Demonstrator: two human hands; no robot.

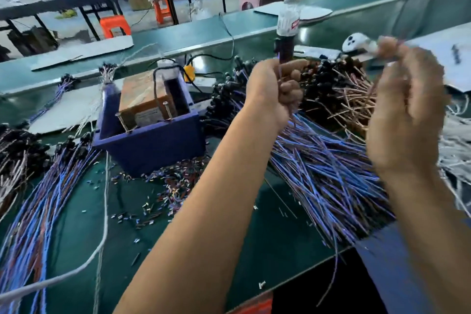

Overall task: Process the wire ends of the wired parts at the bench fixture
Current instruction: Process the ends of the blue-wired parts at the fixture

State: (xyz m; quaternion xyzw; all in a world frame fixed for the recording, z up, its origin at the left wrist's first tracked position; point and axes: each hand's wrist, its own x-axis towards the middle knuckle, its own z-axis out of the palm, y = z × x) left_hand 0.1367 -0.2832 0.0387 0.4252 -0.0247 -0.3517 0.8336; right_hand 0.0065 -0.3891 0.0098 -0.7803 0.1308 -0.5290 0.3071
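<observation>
My left hand (276, 89) is raised over the bench and grips a thin blue-and-brown wired part (280, 71) that runs up through its fist. My right hand (405, 99) is raised to the right, blurred, with fingers curled; a thin wire seems pinched at its fingertips. Below both hands lies a big pile of blue and brown wired parts (326, 166) with black heads. The bench fixture (153, 120), a blue box around an orange block, stands left of my left hand.
Another fan of blue wired parts (46, 191) lies at the left. Cut insulation bits (168, 186) litter the green bench (209, 257) before the fixture. A bottle (288, 20) stands behind the pile. A white cord (102, 224) crosses the left side.
</observation>
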